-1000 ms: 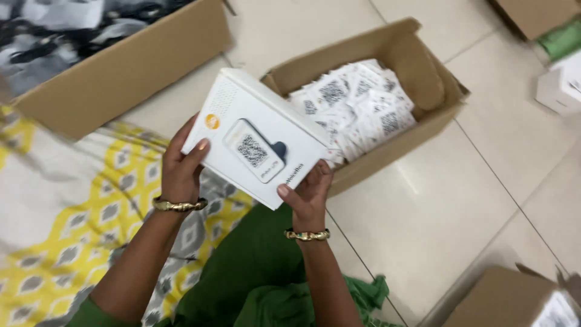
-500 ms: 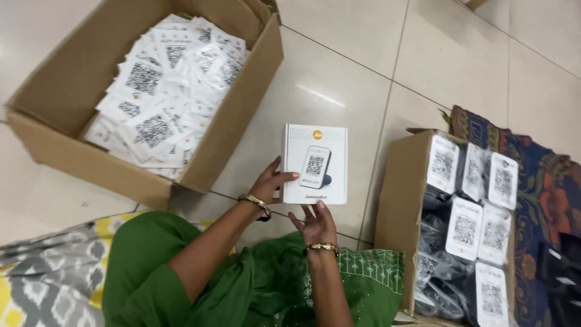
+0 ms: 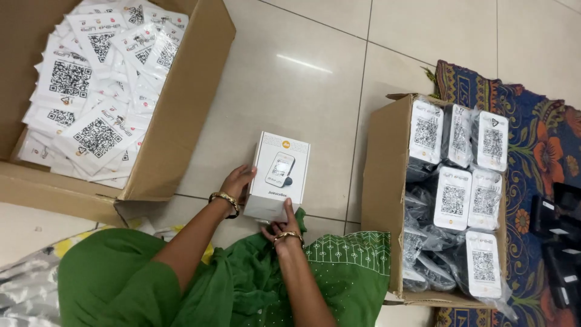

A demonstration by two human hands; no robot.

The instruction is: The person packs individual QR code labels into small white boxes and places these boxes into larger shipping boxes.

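Note:
A small white carton (image 3: 279, 174) with a device picture on its top rests on the tiled floor just in front of my green-clad lap. My left hand (image 3: 237, 183) grips its left side, fingers curled round the edge. My right hand (image 3: 280, 225) holds its near bottom edge, fingers closed against the carton. Both wrists wear gold bangles.
A large cardboard box (image 3: 181, 121) of white printed packets lies at the upper left. At the right, another cardboard box (image 3: 380, 181) holds bagged dark devices with white cards. It sits on a patterned blue rug (image 3: 538, 121). Black items (image 3: 560, 242) lie at the far right.
The view has swung over the floor. The white carton has come down from in front of me to the tiles near my lap, both hands still on it.

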